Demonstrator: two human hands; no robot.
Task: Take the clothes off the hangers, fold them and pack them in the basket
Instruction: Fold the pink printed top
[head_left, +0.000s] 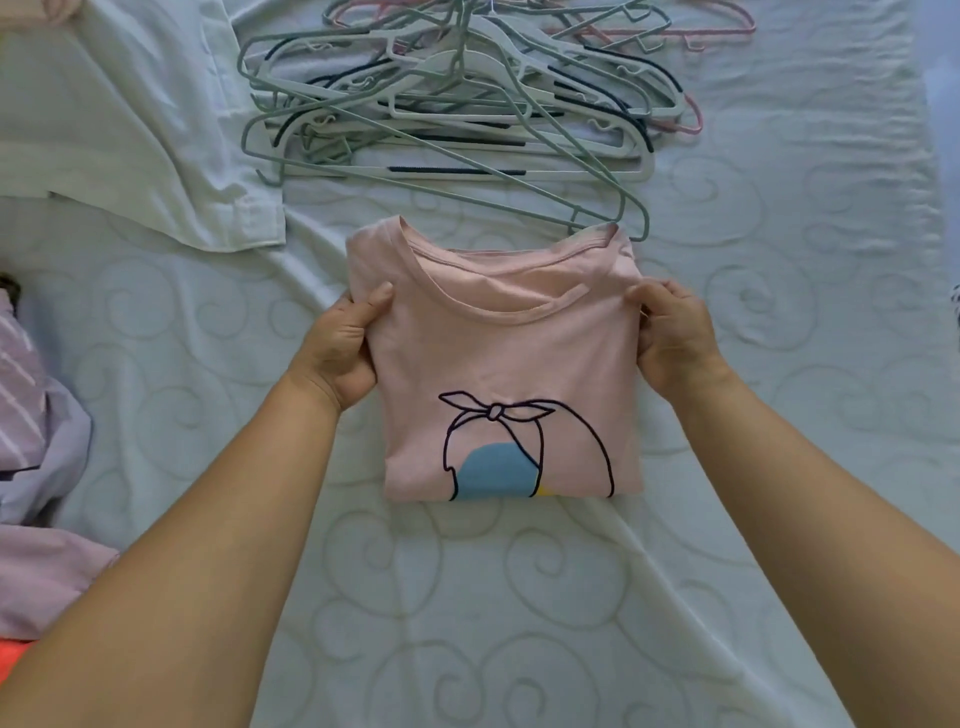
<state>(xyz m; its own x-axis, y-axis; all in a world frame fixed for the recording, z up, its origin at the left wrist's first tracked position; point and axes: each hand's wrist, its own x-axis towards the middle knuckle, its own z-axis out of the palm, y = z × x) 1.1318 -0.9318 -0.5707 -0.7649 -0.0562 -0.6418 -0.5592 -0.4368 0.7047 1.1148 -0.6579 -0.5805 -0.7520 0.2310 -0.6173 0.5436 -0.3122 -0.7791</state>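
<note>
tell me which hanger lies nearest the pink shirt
The grey-green hanger at the front of the pile; its end touches the pink shirt's collar, others lie farther back.

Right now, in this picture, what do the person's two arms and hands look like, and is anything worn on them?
Both forearms are bare as far as the picture shows: no sleeve or cuff is in view. The left hand and the right hand wear no gloves. No watch, bracelet or ring can be seen. The nails that show are short, without visible polish.

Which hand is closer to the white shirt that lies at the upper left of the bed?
The left hand. It grips the left edge of the folded pink T-shirt, below and right of the white shirt. The right hand grips the opposite edge, farther away.
</note>
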